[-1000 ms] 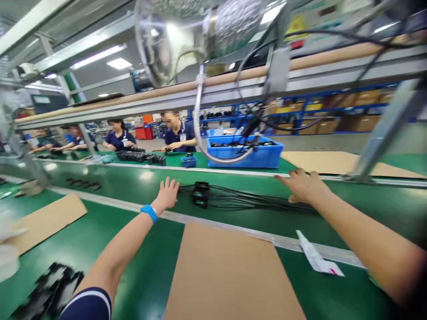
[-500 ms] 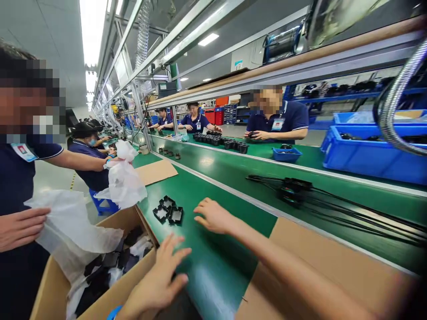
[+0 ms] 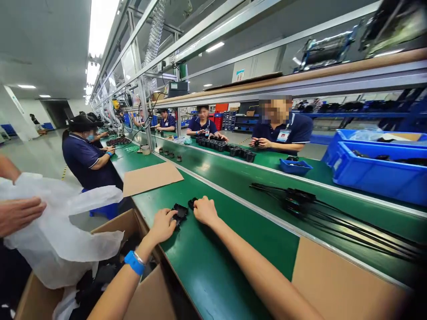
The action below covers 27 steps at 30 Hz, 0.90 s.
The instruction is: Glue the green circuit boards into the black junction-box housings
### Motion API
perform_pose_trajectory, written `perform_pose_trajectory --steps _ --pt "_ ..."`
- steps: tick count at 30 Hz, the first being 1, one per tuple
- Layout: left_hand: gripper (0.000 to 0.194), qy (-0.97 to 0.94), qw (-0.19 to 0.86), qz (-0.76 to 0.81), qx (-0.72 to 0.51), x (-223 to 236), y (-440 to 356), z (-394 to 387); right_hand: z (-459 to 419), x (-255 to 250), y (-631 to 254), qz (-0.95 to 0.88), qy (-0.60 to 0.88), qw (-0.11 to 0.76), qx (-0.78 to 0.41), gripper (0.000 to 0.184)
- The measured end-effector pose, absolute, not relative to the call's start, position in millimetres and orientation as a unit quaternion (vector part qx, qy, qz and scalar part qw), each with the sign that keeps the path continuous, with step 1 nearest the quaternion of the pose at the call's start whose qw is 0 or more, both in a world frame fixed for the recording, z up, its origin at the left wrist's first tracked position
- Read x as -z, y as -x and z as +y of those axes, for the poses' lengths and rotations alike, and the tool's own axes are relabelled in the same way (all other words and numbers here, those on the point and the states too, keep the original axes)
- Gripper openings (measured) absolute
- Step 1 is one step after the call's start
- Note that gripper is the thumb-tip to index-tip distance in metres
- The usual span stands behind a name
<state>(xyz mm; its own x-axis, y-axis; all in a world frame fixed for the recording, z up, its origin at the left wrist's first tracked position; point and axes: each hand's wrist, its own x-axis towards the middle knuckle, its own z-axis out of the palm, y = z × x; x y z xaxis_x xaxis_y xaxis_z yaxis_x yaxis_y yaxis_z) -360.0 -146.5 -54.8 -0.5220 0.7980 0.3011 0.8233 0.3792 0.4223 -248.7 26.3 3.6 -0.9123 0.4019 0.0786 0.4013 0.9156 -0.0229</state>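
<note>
My left hand [image 3: 163, 227], with a blue wristband [image 3: 134, 263], reaches over the near edge of the green bench [image 3: 207, 266]. Its curled fingers grip the side of a small black square plastic frame [image 3: 181, 210]; part of another black piece shows beneath. To the right, my right hand [image 3: 206, 210] has its fingertips closed on a separate small black plastic piece [image 3: 192, 202], mostly covered by the fingers. Both hands are low over the bench, a short gap between them.
At left, a person's hand [image 3: 23, 215] holds white wrapping sheet [image 3: 66, 226] above an open carton [image 3: 156, 291] of dark parts. Cardboard sheets [image 3: 151, 178] lie on the bench. Black cabled units [image 3: 296, 198] rest on the middle strip. Blue bins [image 3: 380, 171] stand far right.
Both hands, empty and spread before, have come onto the black frames. The frames are now split apart. The co-worker at left has leaned mostly out of view, and my view has shifted.
</note>
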Motion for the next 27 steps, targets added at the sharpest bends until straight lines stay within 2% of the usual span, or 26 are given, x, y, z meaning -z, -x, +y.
perform_pose_trajectory --steps 7,11,17,22,27 --pt "0.044 0.402 0.042 -0.844 0.352 71 328 -146 -1 3 284 -0.997 0.073 0.022 -0.011 0.041" --pt "0.035 0.34 0.034 -0.869 0.357 90 352 -205 2 9 281 -0.999 0.037 -0.009 -0.001 0.028" --pt "0.029 0.273 -0.088 -0.937 0.2 148 443 -294 32 15 254 -0.999 0.011 -0.042 -0.026 0.02" --pt "0.033 0.294 -0.184 -0.936 0.062 196 492 -279 44 30 232 -0.998 0.011 0.0 -0.069 0.021" --pt "0.034 0.317 -0.221 -0.922 -0.011 215 506 -271 53 27 208 -0.992 0.016 0.008 -0.126 0.017"
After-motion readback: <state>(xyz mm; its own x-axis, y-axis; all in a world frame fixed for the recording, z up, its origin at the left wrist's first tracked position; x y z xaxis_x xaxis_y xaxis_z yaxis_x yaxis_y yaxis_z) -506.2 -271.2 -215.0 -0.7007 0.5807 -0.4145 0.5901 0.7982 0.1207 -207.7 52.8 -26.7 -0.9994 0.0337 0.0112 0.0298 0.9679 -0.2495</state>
